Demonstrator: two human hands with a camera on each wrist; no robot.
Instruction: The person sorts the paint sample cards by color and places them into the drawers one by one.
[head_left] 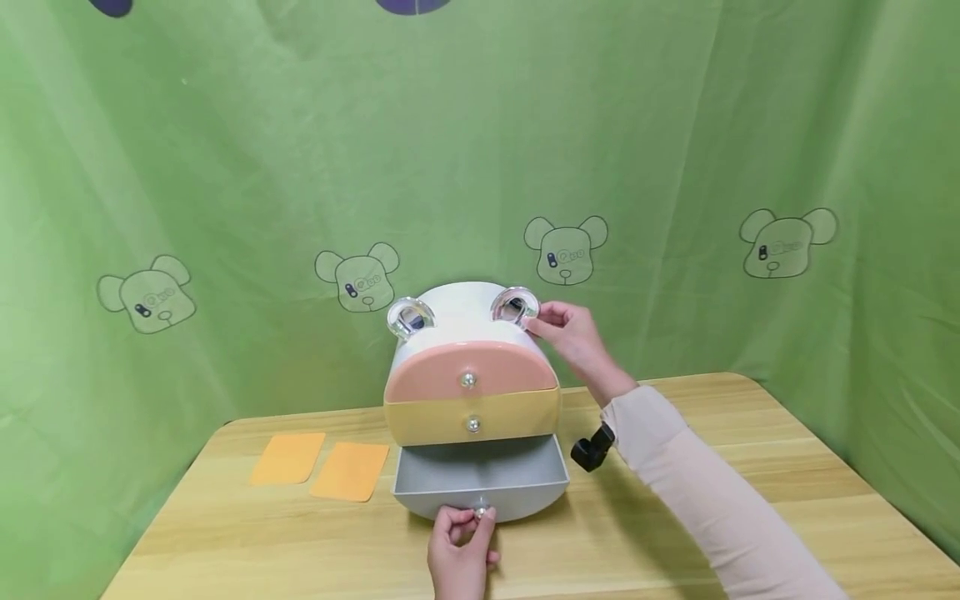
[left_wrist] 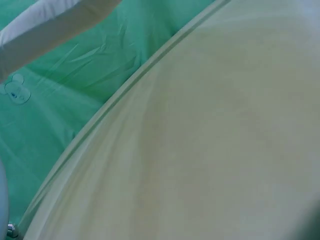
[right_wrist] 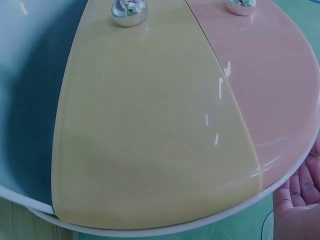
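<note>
A small white drawer box (head_left: 457, 310) with two shiny, ear-like rings stands on the table. Its pink drawer (head_left: 495, 372) and yellow drawer (head_left: 427, 422) are closed, while the grey bottom drawer (head_left: 525, 502) is pulled out, with nothing visible inside. At the front, my left hand (head_left: 459, 557) pinches the grey drawer's silver knob (head_left: 482, 512) between thumb and finger. My right hand (head_left: 573, 335) holds the box by its right ring (head_left: 516, 303), thumb in front. In the right wrist view, part of the right palm (right_wrist: 299, 210) appears beyond the box's edge.
Two orange cards (head_left: 349, 471) lie flat on the wooden table (head_left: 247, 550), left of the box. A black device (head_left: 592, 448) is attached at the right wrist. Green curtain (head_left: 465, 150) with bear-head prints hangs behind and on both sides.
</note>
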